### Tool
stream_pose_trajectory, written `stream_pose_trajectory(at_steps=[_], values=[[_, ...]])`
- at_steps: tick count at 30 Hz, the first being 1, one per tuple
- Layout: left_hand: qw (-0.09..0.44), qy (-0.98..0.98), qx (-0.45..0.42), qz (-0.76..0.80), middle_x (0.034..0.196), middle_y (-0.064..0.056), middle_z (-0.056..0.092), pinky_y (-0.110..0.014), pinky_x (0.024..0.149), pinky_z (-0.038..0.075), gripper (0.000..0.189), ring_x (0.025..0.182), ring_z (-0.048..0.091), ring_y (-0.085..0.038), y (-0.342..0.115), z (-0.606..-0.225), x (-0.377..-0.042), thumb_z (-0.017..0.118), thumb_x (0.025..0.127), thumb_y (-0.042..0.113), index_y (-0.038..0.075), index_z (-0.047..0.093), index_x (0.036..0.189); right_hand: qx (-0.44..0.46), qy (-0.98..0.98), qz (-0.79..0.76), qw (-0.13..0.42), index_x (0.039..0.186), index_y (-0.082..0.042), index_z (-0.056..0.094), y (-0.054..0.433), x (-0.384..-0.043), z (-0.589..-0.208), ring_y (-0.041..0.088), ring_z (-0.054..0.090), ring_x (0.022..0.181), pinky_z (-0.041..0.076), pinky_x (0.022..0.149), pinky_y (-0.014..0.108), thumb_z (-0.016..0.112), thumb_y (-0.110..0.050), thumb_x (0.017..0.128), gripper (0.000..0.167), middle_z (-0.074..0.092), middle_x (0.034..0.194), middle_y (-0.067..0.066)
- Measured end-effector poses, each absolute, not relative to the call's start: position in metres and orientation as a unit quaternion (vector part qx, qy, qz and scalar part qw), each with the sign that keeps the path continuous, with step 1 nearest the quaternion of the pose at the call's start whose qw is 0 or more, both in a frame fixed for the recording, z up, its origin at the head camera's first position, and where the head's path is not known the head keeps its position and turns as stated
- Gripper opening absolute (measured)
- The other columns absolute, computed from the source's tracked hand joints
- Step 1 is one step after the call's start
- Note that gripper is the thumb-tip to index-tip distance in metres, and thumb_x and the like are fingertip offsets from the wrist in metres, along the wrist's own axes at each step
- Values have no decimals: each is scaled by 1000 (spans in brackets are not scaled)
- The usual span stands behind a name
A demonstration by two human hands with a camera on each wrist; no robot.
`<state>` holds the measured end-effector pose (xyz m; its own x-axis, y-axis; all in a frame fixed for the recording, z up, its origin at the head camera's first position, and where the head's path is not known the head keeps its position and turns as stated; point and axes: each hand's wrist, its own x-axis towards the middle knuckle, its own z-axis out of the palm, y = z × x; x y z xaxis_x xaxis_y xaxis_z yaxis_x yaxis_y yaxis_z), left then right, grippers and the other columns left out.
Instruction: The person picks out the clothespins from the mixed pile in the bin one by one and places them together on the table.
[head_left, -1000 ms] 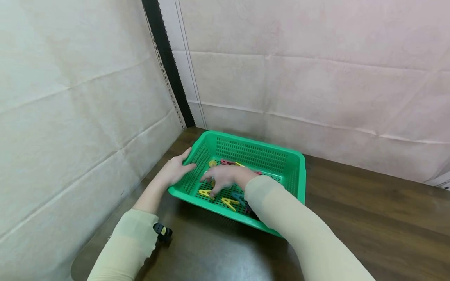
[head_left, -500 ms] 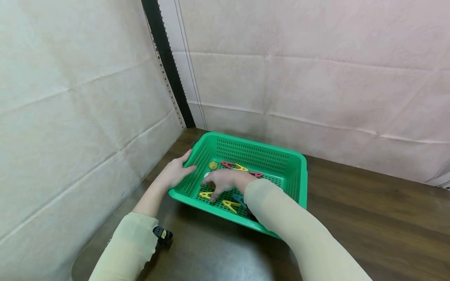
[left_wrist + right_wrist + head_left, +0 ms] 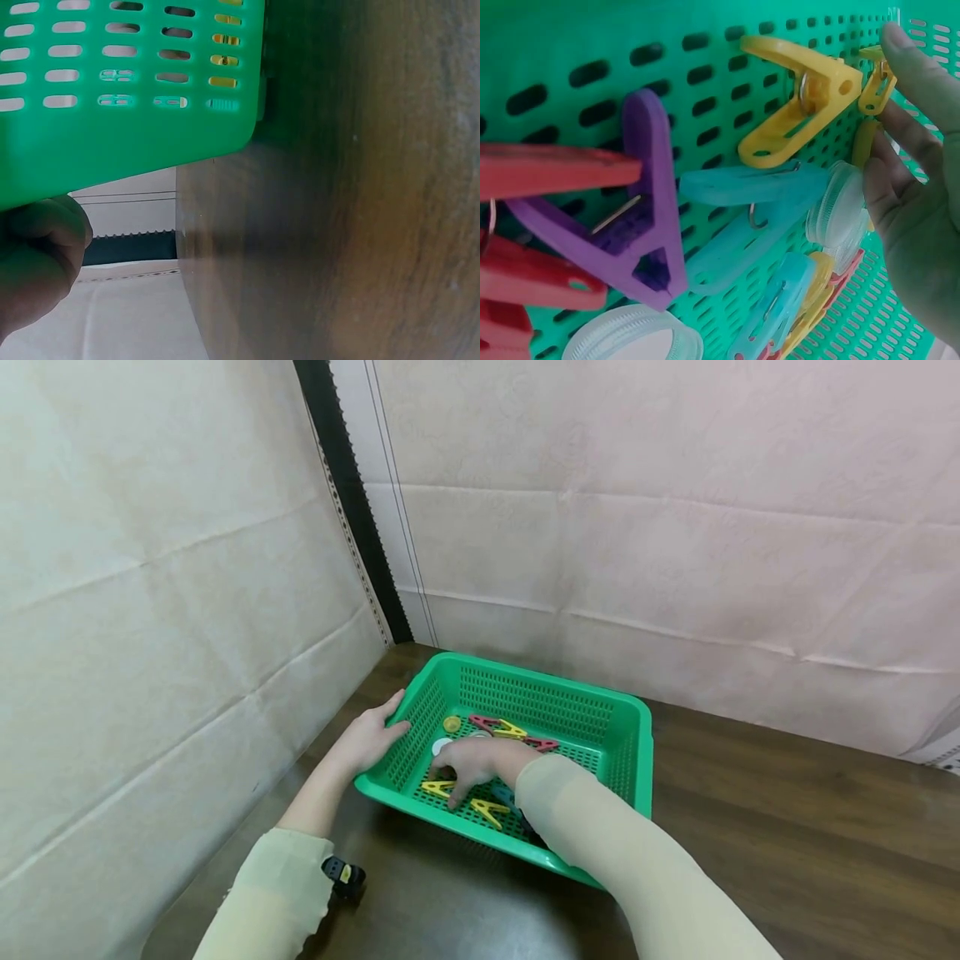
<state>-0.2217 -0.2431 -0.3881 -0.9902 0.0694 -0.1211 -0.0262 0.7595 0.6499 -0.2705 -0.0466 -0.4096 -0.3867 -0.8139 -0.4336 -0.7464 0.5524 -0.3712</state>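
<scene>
A green perforated plastic basket (image 3: pixel 555 681) holds clothespins and round lids. My left hand (image 3: pixel 367 742) grips its left rim, thumb on the inner side; the left wrist view shows the curled hand (image 3: pixel 45 255) at the rim. Inside, my right hand (image 3: pixel 472 762) reaches down at the left, thumb and fingers spread around a small yellow clothespin (image 3: pixel 877 86). A yellow piece (image 3: pixel 865 141) lies right at the fingertips, partly hidden by them. Beside the hand are clear ridged lids (image 3: pixel 836 206), a teal clothespin (image 3: pixel 780 191) and a larger yellow clothespin (image 3: pixel 829 79).
Purple (image 3: pixel 656 142) and red (image 3: pixel 547 169) clothespins lie farther along the basket. A white lid (image 3: pixel 442 746) and a yellow cap (image 3: pixel 452 724) sit near its left end. The basket stands on a dark wooden table (image 3: pixel 787 785), close to cloth-covered walls (image 3: pixel 675 568).
My right hand has shifted slightly toward the basket's near side, leaving the white lid more visible. The left hand keeps its grip. The whole head view has tilted slightly upward.
</scene>
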Motion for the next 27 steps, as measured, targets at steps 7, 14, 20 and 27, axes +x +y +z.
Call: stream_pose_trajectory(at_steps=[7,14,20,27], values=[[66,935,9,348,143,-16,39,-42,78,42,61,84,54,-26,-241,-387,-222,45,98,33,22,16,151,-474,831,-47,287,124,-25,56,-48,-270,-410,7,53,89,45,77,27,75,-36,79,50,55,98,-10],[62,935,13,349,145,-15,37,-45,85,41,61,101,53,-28,-243,-390,-221,46,98,32,21,17,151,-488,825,-48,282,125,-23,57,-48,-269,-412,7,52,83,44,71,25,73,-30,82,46,55,94,-9],[59,932,11,357,141,-16,41,-42,80,42,61,92,54,-26,-242,-391,-218,47,98,31,21,18,151,-500,821,-40,273,122,-24,59,-45,-268,-411,7,52,85,44,73,25,72,-28,84,40,55,97,-10],[54,935,5,351,139,-17,42,-47,85,41,61,104,51,-29,-243,-392,-219,47,98,33,22,19,151,-503,820,-55,268,119,-24,62,-38,-267,-401,6,53,90,45,78,27,71,-25,84,36,57,104,-10]])
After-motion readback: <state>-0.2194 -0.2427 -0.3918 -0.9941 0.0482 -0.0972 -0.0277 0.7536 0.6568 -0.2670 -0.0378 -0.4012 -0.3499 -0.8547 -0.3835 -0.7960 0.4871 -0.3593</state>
